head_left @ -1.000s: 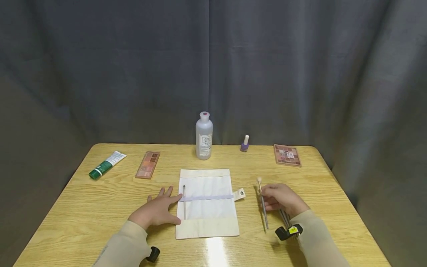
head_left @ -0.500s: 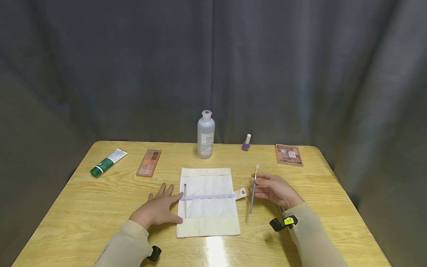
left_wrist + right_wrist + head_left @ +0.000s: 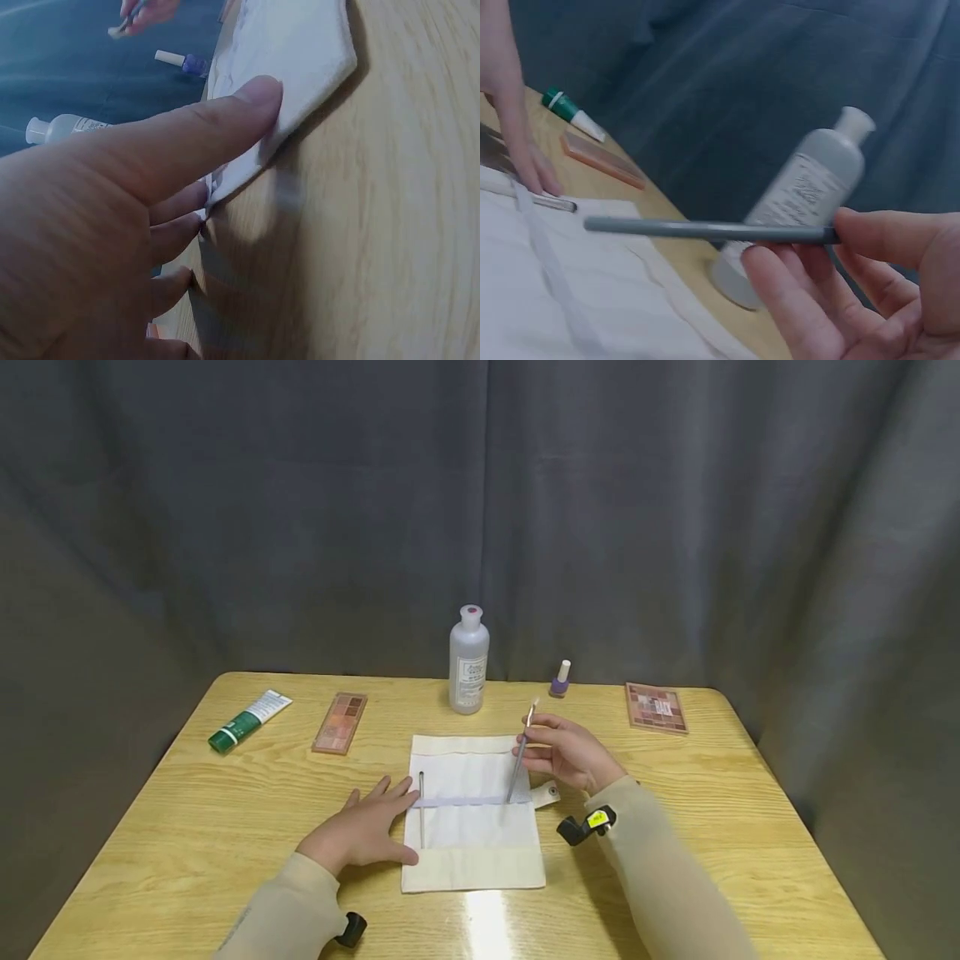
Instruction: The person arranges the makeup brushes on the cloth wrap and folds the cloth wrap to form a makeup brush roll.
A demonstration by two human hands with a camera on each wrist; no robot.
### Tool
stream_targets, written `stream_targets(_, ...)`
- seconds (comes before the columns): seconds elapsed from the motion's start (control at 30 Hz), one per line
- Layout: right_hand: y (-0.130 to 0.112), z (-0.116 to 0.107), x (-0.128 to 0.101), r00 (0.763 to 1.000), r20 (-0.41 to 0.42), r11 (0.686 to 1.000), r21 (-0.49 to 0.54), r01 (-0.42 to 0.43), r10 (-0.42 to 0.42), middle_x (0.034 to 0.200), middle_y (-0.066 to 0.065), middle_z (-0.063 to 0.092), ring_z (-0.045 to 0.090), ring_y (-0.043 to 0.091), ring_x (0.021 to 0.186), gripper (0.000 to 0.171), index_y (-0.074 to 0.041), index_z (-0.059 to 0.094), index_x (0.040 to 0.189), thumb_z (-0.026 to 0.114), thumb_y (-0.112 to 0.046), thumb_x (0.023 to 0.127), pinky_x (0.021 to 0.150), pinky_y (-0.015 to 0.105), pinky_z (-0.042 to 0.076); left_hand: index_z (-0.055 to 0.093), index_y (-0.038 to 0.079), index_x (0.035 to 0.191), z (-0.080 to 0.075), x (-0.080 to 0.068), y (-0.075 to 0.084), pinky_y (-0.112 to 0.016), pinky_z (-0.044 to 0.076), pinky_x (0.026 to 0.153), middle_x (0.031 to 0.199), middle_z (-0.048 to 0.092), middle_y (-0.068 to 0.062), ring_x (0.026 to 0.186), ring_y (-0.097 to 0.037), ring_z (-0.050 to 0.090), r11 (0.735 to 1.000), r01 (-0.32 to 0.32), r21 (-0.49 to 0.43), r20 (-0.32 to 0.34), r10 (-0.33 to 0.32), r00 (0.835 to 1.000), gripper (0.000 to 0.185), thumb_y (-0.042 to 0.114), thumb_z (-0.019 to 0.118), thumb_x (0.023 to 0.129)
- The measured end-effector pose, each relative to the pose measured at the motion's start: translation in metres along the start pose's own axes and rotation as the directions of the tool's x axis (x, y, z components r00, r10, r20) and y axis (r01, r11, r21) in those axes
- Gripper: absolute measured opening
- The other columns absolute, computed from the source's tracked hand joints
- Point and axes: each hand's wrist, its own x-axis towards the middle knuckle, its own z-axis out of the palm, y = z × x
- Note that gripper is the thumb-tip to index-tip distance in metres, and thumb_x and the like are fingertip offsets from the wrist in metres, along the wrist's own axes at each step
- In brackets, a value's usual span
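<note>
Two beige sleeves low in the head view, over a glossy yellow wood-grain table [image 3: 187, 827] with rounded corners; folds of dark grey curtain [image 3: 300, 527] behind. Nearest, flat on the wood — an unrolled cream cloth brush roll [image 3: 472, 852], soft and matte, crossed by a pale elastic band [image 3: 480, 801], with a snap tab at its right edge. One thin metal-handled brush [image 3: 422, 810] already tucked under the band at the left. Left hand [image 3: 363, 835] spread flat, fingers straight, pressing the roll's left edge, thumb on the cloth corner in the wrist view. Right hand [image 3: 572, 756] raised over the roll's right half, fingers and thumb pinching a slim grey makeup brush [image 3: 520, 762] near its pale bristle end, handle slanting down toward the band — tip seemingly just at the cloth, hard to be sure. Farther back, well apart along the table's rear: green-and-white tube [image 3: 249, 721], long peach eyeshadow palette [image 3: 341, 722], frosted plastic bottle [image 3: 468, 662] upright, small purple nail polish [image 3: 560, 680], square rosy palette [image 3: 656, 707].
</note>
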Motion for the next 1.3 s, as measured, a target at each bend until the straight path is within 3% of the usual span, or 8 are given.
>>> stream_targets(0.33, 0.023, 0.041, 0.054, 0.991, -0.132, 1.0, -0.018, 0.005, -0.008, 0.106, 0.014, 0.066, 0.073, 0.024, 0.088, 0.045, 0.003, 0.045, 0.143, 0.058, -0.002, 0.1, 0.081, 0.039, 0.06, 0.038, 0.014, 0.157, 0.002, 0.002, -0.001, -0.07, 0.001, 0.117, 0.167, 0.021, -0.004, 0.155, -0.037, 0.006, 1.0, 0.015, -0.007, 0.006, -0.015, 1.0, 0.097, 0.041, 0.086, 0.077)
stream_targets(0.63, 0.04, 0.066, 0.081, 0.988, -0.15, 0.989, -0.147, 0.014, -0.036, 0.105, 0.019, 0.07, 0.074, 0.025, 0.084, 0.04, 0.003, 0.052, 0.136, 0.063, -0.005, 0.098, 0.079, 0.04, 0.061, 0.039, 0.013, 0.157, 0.001, 0.003, -0.003, -0.069, 0.002, 0.117, 0.167, 0.021, -0.004, 0.154, -0.036, 0.006, 1.0, 0.025, -0.006, 0.01, -0.025, 1.0, 0.097, 0.042, 0.086, 0.077)
stream_targets(0.9, 0.047, 0.071, 0.084, 0.984, -0.177, 0.975, -0.223, -0.017, -0.023, 0.088, 0.011, 0.071, 0.072, 0.018, 0.071, 0.033, 0.003, 0.058, 0.127, 0.066, -0.006, 0.096, 0.067, 0.034, 0.062, 0.038, 0.012, 0.157, -0.002, 0.0, -0.001, -0.068, 0.0, 0.118, 0.167, 0.019, -0.005, 0.155, -0.037, 0.004, 1.0, 0.022, -0.021, 0.034, -0.021, 0.999, 0.096, 0.039, 0.085, 0.079)
stream_targets(1.13, 0.048, 0.077, 0.081, 0.992, -0.119, 0.939, -0.335, -0.077, 0.039, 0.088, 0.013, 0.072, 0.072, 0.018, 0.072, 0.028, 0.001, 0.061, 0.12, 0.068, -0.01, 0.096, 0.065, 0.031, 0.062, 0.039, 0.012, 0.156, -0.003, 0.002, 0.001, -0.067, 0.001, 0.118, 0.167, 0.02, -0.005, 0.154, -0.037, 0.005, 0.999, 0.039, -0.017, 0.032, -0.039, 0.999, 0.095, 0.039, 0.086, 0.078)
stream_targets(1.3, 0.051, 0.081, 0.08, 0.993, -0.087, 0.91, -0.401, -0.107, 0.078, 0.079, 0.01, 0.07, 0.069, 0.015, 0.064, 0.017, 0.001, 0.064, 0.107, 0.069, -0.008, 0.094, 0.06, 0.027, 0.059, 0.04, 0.01, 0.156, -0.004, 0.003, 0.002, -0.069, 0.002, 0.117, 0.167, 0.02, -0.007, 0.154, -0.039, 0.006, 0.999, 0.038, -0.017, 0.03, -0.038, 0.999, 0.095, 0.039, 0.086, 0.077)
